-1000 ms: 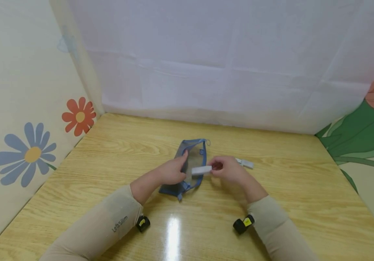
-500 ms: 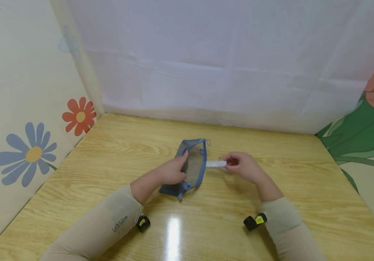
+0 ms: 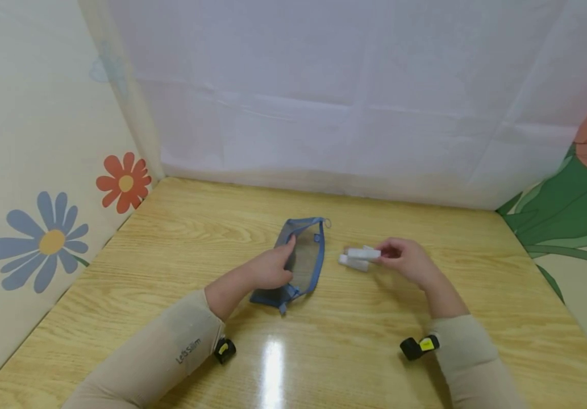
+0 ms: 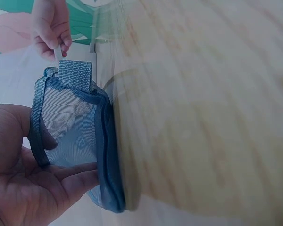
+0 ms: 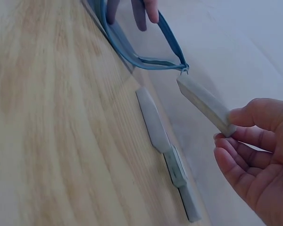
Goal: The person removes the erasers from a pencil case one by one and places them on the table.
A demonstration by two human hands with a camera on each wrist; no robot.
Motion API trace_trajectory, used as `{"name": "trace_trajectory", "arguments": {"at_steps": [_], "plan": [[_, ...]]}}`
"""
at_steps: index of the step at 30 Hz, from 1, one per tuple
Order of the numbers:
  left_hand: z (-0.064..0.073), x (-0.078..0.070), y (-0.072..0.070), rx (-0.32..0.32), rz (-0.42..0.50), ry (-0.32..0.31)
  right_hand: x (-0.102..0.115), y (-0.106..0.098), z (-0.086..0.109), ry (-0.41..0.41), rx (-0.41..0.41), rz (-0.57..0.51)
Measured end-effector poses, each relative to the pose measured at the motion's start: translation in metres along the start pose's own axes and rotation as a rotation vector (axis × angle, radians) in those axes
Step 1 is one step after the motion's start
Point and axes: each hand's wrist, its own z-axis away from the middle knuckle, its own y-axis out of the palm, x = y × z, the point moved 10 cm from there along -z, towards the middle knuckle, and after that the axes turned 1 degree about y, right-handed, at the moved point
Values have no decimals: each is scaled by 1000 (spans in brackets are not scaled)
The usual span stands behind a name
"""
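A blue-edged mesh zip pouch (image 3: 307,261) stands on its side on the table, its mouth gaping. My left hand (image 4: 33,174) reaches into that mouth, thumb and fingers spread apart against the pouch's sides. To the right, my right hand (image 5: 259,155) pinches the end of a slim white bar (image 5: 205,103) between thumb and fingertips, raised above the table. Below the bar lies a white stick-shaped thing (image 5: 153,122) with a flat broad end, a clip-like middle and a narrow tail. In the head view the bar overlaps this lying thing (image 3: 356,263).
The wooden table (image 3: 196,227) runs back to a white cloth (image 3: 324,113). Walls with painted flowers (image 3: 50,241) stand at both sides. Each wrist carries a small black camera, such as the right camera (image 3: 413,347). A metal ring (image 3: 328,223) hangs at the pouch's far corner.
My right hand has moved right, drawing the white bar away from the pouch's mouth to above the other white thing. My left hand and the pouch have stayed in place.
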Motion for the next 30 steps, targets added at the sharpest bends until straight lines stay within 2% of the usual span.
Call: {"name": "trace_trajectory", "arguments": {"at_steps": [4, 14, 22, 30], "plan": [[1, -1, -1, -4, 5, 8, -8, -8, 3, 27, -11, -14], [1, -1, 0, -8, 11, 2, -21, -23, 10, 17, -21, -29], [0, 0, 0, -12, 5, 4, -34, -21, 14, 50, 26, -25], [2, -2, -2, -20, 6, 11, -39, -16, 16, 39, 56, -33]]}}
